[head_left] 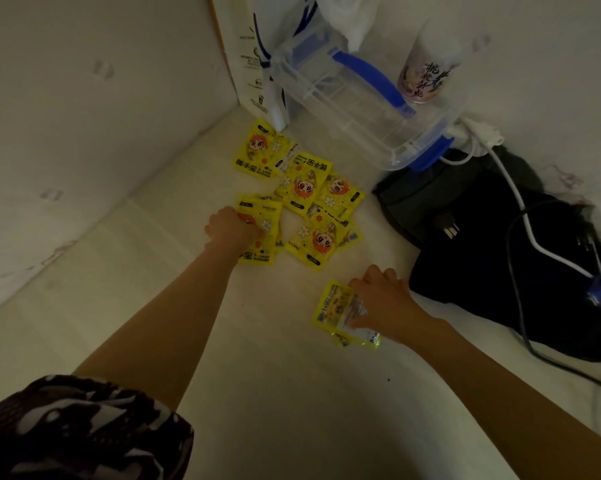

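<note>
Patterned sleeve (67, 427) up close, left hand (235, 227) clutching a packet stack (268, 219), right hand (384, 299) pinching spare packets (337, 306), loose pile (306, 185) way nearer the left one.

Clear as day on the yellow foil packets (255, 150): "暖手宝" and "HAND WARMER". The pale cylindrical bottle (427, 71) shows black brush characters, probably Chinese, too blurred to read.
</note>
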`<state>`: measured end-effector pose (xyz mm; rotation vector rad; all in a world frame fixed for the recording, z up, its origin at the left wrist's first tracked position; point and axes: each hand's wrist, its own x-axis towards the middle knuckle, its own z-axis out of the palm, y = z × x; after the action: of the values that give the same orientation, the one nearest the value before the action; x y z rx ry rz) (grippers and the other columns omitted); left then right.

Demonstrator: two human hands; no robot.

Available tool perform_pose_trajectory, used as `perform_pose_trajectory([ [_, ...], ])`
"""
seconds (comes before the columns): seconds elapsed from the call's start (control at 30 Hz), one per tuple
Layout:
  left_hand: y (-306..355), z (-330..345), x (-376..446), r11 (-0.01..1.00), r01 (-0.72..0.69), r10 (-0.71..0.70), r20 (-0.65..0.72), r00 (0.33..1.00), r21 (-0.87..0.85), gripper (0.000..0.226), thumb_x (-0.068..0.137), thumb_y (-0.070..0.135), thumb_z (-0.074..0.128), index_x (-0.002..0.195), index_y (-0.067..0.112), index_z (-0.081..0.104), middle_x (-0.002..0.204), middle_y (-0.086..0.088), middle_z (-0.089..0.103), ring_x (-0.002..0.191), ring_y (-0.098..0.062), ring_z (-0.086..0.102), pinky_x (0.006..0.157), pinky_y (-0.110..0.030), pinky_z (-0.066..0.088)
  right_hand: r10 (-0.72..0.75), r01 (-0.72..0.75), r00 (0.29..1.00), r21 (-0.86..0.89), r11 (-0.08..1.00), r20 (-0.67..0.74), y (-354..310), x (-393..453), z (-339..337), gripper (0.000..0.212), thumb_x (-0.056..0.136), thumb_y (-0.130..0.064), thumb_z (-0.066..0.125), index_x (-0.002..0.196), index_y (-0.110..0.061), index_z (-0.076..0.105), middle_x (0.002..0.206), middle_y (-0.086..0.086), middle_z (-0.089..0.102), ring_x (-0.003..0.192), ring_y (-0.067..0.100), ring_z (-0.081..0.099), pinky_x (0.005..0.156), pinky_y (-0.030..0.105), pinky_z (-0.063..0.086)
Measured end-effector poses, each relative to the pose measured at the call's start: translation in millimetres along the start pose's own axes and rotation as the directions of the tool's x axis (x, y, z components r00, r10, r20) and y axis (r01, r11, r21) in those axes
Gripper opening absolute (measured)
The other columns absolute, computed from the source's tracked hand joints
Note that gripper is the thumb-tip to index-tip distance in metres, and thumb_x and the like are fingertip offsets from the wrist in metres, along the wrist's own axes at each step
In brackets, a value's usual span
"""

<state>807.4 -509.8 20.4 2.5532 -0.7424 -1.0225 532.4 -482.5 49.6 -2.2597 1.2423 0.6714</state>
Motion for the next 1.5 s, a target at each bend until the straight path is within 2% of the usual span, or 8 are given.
perform_pose_trajectory([
  [0.17,-5,-3,-8,0.969,-0.052,0.046,-0.03,0.998,-0.241,0.04,0.07,0.012,0.079,0.101,0.007,0.054,0.104,-0.011,0.06,0.099,-0.03,0.06,0.077,-0.038,0.051,-0.045,0.046,0.999,-0.03,0.999,0.018,0,0,-6,0.048,0.077,-0.046,0.066,0.115,-0.023,0.047,0.113,0.0,0.051,0.116,0.022,0.045,0.096,0.042,0.029],
  [0.3,-9,-16,-1,0.905,-0.05,0.051,-0.009,0.999,-0.422,0.046,0.066,0.01,0.08,0.108,0.008,0.061,0.107,-0.012,0.068,0.093,-0.029,0.067,0.08,-0.044,0.057,-0.059,0.051,0.997,0.146,0.988,0.053,-3,1,-17,0.042,0.079,-0.04,0.07,0.095,-0.021,0.036,0.094,0.005,0.058,0.092,0.026,0.06,0.067,0.031,0.04],
  [0.5,2,-39,17,0.865,-0.17,0.161,-0.061,0.985,-0.472,0.038,0.069,0.005,0.077,0.104,0.015,0.067,0.098,-0.006,0.071,0.087,-0.025,0.069,0.077,-0.042,0.057,0.041,0.0,0.997,0.522,0.853,-0.068,-2,13,-31,0.049,0.08,-0.035,0.073,0.117,-0.016,0.047,0.107,0.007,0.062,0.099,0.023,0.06,0.075,0.031,0.047],
  [0.6,14,-49,29,0.853,-0.216,0.21,-0.066,0.975,-0.475,0.027,0.071,0.003,0.076,0.09,0.021,0.069,0.087,-0.004,0.07,0.079,-0.024,0.067,0.075,-0.041,0.056,0.159,-0.045,0.982,0.681,0.731,-0.106,-2,27,-33,0.055,0.078,-0.032,0.075,0.124,-0.01,0.054,0.113,0.006,0.065,0.103,0.02,0.061,0.08,0.023,0.044],
  [0.77,37,-52,48,0.854,-0.209,0.197,-0.075,0.978,-0.477,0.03,0.075,0.006,0.075,0.104,0.008,0.07,0.08,-0.002,0.066,0.064,-0.013,0.06,0.061,-0.027,0.051,0.287,-0.029,0.955,0.947,0.319,-0.067,-6,44,-38,0.02,0.079,-0.009,0.074,0.094,-0.019,0.068,0.093,0.005,0.069,0.086,0.019,0.067,0.076,0.03,0.055],
  [0.9,49,-52,63,0.845,-0.211,0.212,-0.053,0.976,-0.491,0.023,0.075,0.013,0.078,0.097,0.018,0.071,0.097,-0.007,0.071,0.092,-0.027,0.069,0.085,-0.046,0.056,0.375,-0.047,0.927,0.993,0.107,0.004,-15,57,-39,0.02,0.08,-0.005,0.072,0.095,-0.017,0.068,0.093,0.007,0.068,0.074,0.013,0.065,0.067,0.026,0.055],
  [1.13,68,-44,81,0.864,-0.238,0.228,-0.075,0.971,-0.444,0.019,0.076,0.012,0.074,0.091,0.023,0.068,0.094,-0.005,0.068,0.095,-0.028,0.068,0.088,-0.047,0.055,0.466,-0.091,0.885,0.979,0.184,-0.005,-28,76,-31,0.021,0.08,-0.017,0.074,0.101,-0.018,0.07,0.103,0.008,0.072,0.095,0.027,0.067,0.088,0.048,0.054],
  [1.5,73,-27,105,0.911,-0.315,0.311,-0.056,0.949,-0.265,0.041,0.056,0.03,0.068,0.094,0.017,0.071,0.091,-0.007,0.072,0.096,-0.031,0.066,0.088,-0.049,0.054,0.557,-0.173,0.829,0.929,0.329,-0.043,-49,95,-33,0.039,0.075,-0.033,0.075,0.108,-0.016,0.064,0.109,0.01,0.065,0.102,0.03,0.06,0.085,0.041,0.054],
])
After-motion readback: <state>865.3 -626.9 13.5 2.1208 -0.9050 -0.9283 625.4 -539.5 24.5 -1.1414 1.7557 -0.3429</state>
